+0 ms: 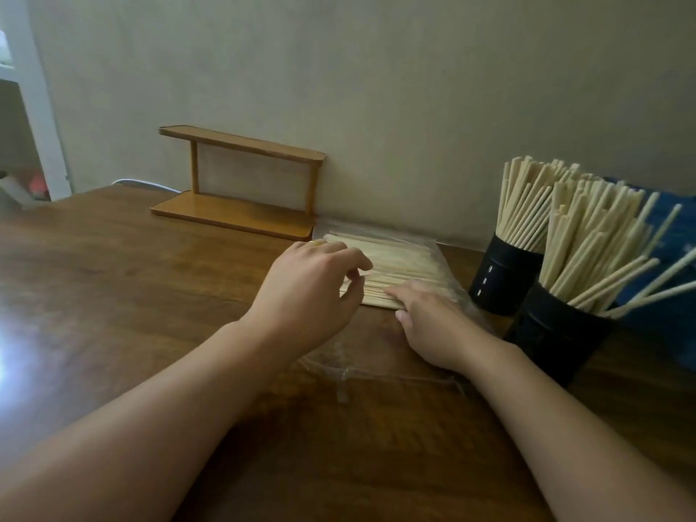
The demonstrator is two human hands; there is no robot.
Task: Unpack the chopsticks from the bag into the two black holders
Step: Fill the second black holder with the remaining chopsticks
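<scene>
Currently, a glare patch is seen at the far left of the wooden bench [113, 265]. A small two-tier wooden shelf [241, 182] is placed against the wall [376, 69], left of centre, with nothing seen on either tier; a white cable [143, 182] is visible just behind its left end.

The left hand [307, 292] is held over the near-left end of the chopsticks [391, 265]; a ring [315, 243] is worn on one finger. Its fingers [356, 258] are curled with thumb and forefinger close together at the stick ends; whether a stick is actually pinched cannot be told.

The chopsticks are laid flat in a pale stack inside a clear plastic bag [376, 371], close to the wall, between the shelf and the holders. The bag's loose open end is spread on the bench toward the viewer, under both wrists.

The right hand [433, 322] is pressed flat on the near edge of the stack, fingers [399, 293] extended and together, nothing gripped.

At the right, two black holders are set touching or nearly so: the far holder [501, 280] and the near holder [557, 337]. Both are packed with upright chopsticks, fanned outward in the near one. A blue object [674, 258] is partly seen behind them; it cannot be identified.
</scene>
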